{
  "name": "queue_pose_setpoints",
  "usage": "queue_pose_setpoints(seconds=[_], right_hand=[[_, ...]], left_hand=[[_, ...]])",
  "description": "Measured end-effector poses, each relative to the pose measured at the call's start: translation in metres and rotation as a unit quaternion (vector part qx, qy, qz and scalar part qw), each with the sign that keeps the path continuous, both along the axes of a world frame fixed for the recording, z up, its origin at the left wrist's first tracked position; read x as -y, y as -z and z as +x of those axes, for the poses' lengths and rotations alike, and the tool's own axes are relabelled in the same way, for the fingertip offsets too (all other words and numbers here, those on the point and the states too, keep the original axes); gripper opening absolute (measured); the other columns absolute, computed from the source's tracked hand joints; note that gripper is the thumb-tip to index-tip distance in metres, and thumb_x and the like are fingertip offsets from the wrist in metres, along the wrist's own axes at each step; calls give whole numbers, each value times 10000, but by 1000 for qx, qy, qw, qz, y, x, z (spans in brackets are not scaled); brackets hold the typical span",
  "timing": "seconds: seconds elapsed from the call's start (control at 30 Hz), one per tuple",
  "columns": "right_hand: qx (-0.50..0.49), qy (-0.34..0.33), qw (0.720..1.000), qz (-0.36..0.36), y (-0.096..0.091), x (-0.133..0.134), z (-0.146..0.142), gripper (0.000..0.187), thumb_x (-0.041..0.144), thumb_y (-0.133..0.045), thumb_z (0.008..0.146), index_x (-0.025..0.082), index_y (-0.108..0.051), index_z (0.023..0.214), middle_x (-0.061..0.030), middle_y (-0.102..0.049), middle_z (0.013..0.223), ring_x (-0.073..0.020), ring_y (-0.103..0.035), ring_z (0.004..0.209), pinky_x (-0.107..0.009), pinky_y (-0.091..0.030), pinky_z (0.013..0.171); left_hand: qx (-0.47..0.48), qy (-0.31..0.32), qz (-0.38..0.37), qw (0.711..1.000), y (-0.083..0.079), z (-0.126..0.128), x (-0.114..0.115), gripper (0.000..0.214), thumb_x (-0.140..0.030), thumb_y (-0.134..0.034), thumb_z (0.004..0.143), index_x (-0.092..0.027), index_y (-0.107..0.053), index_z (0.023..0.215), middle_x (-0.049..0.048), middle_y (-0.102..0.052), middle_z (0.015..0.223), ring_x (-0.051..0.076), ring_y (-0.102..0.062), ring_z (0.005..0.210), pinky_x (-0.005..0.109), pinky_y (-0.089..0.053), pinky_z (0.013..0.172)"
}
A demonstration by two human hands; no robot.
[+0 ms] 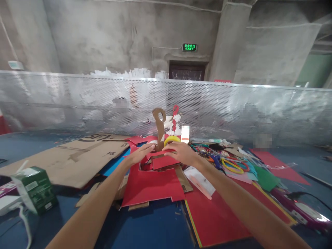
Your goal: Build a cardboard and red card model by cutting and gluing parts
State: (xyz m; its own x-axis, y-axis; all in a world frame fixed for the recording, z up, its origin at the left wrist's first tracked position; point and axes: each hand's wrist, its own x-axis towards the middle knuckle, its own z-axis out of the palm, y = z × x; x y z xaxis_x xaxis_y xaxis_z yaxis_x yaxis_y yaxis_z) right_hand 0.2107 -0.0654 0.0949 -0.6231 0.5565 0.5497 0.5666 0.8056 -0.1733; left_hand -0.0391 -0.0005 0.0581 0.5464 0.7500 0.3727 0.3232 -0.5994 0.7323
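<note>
My left hand (141, 154), fingers stretched out together, lies against red paper beside the base of an upright brown cardboard cutout (160, 128) with a looped top. My right hand (181, 153) has its fingers bent over the top edge of a red-faced cardboard piece (166, 161); its grip is partly hidden. Behind it shows a roll of yellow tape (171, 139). Farther back stands a red looped cutout (174, 119) with white tufts (169, 124) around it. A large notched red sheet (153, 185) lies in front of my hands.
Flattened cardboard (75, 157) and a green box (35, 190) lie left. Red sheets (218, 214), scissors, yellow rings (232, 166) and a purple device (301, 209) are on the right. A lit phone screen (185, 134) stands before the perforated metal panel (220, 107).
</note>
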Motion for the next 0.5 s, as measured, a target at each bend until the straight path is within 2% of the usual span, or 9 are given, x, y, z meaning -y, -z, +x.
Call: queue_pose_setpoints(seconds=[0.07,0.2,0.33,0.5], right_hand=[[25,5,999,22,1,-2,-3,212,344,-569,981,237,-715,1091,-43,-731,1067,-191,-631,1021,-319,-440,925],[73,16,996,56,3,-5,-8,215,327,-555,988,241,-733,1074,-46,-730,1042,-192,-625,1008,-311,-422,936],[92,19,993,66,5,-10,-8,217,333,-555,988,244,-735,1070,-41,-731,1045,-196,-621,1007,-318,-411,941],[97,11,993,66,9,-17,-4,203,310,-558,986,233,-738,1041,-33,-739,1026,-193,-620,980,-317,-417,911]], left_hand=[[19,17,-32,999,2,-2,-2,490,-545,-446,942,-216,-668,1229,78,-680,1249,287,-572,1203,438,-413,1084],[20,6,-21,1000,0,-2,-2,396,-469,-549,887,-226,-678,1172,70,-655,1276,291,-539,1232,452,-363,1121],[11,88,-39,995,-5,1,3,284,-385,-554,868,-214,-676,1061,69,-694,1112,267,-599,1117,453,-431,1058],[40,147,-68,986,-8,3,7,293,-319,-593,831,-204,-655,1094,89,-675,1183,280,-581,1187,480,-410,1083]])
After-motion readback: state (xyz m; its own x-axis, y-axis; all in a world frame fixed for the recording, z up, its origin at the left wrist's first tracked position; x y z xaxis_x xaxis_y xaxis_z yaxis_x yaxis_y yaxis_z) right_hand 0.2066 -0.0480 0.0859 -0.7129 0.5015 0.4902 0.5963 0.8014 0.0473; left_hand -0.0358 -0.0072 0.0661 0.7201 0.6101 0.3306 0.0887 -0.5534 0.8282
